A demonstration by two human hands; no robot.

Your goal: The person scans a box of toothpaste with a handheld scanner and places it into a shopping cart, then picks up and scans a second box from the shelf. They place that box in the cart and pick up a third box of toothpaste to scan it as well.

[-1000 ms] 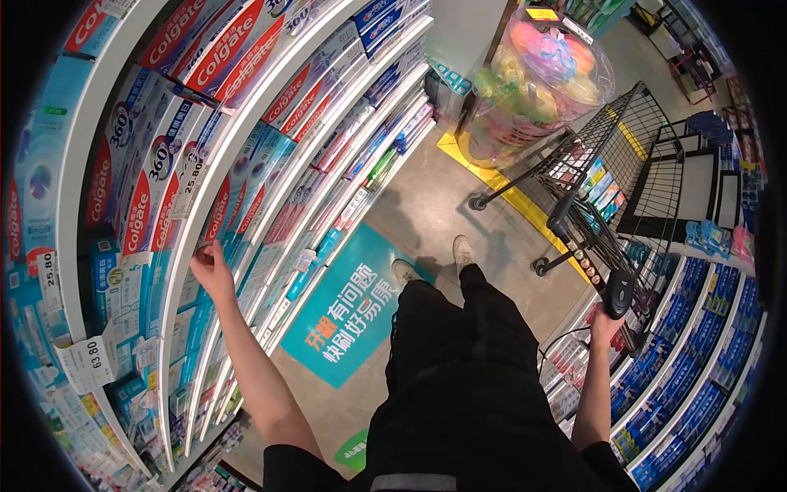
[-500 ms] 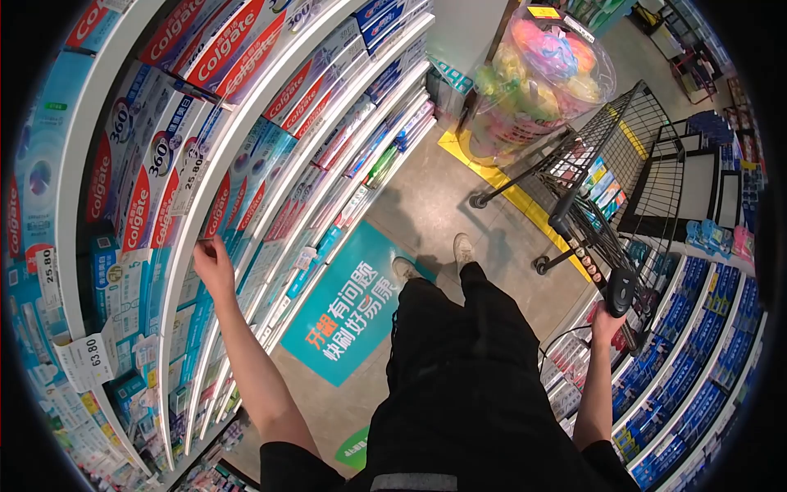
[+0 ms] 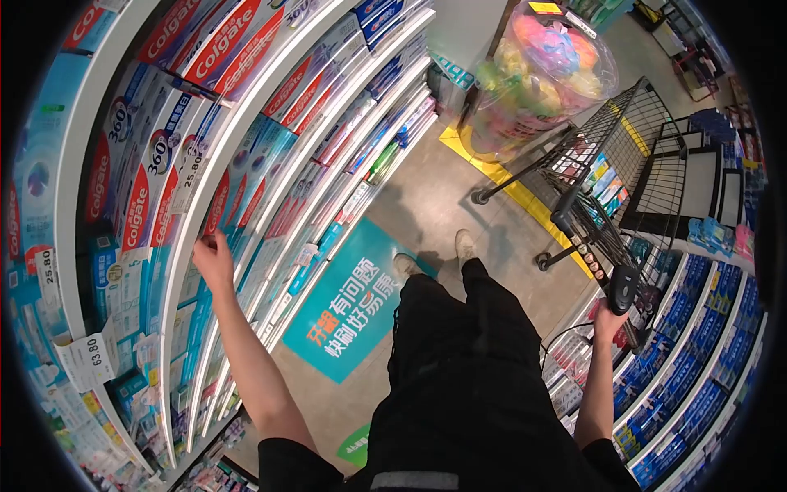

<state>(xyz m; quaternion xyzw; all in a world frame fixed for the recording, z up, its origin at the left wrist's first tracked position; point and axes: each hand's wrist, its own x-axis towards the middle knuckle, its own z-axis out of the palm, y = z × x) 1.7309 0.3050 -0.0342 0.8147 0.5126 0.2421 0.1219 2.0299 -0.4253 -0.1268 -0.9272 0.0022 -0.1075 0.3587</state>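
My left hand (image 3: 215, 262) is at the front edge of a white shelf (image 3: 174, 283) on the left, its fingers curled together at the rail. Whatever those fingertips grip is hidden. Just above them stand Colgate toothpaste boxes (image 3: 220, 205) in red and teal. At the right, my right hand (image 3: 608, 323) is closed around a black handheld barcode scanner (image 3: 625, 289), which has a dark cable looping beside it. The scanner is close to the handle end of a black wire shopping cart (image 3: 648, 156).
Packaged goods (image 3: 608, 184) lie in the cart. Beyond it stands a clear tub of colourful puffs (image 3: 545, 90) by a yellow floor strip (image 3: 512, 184). Shelves of blue boxes (image 3: 668, 328) line the right. A teal floor sticker (image 3: 340, 307) lies left of my feet.
My left hand has barely moved at the shelf edge, its fingers slightly shifted. The right hand still holds the scanner; the view has shifted a little.
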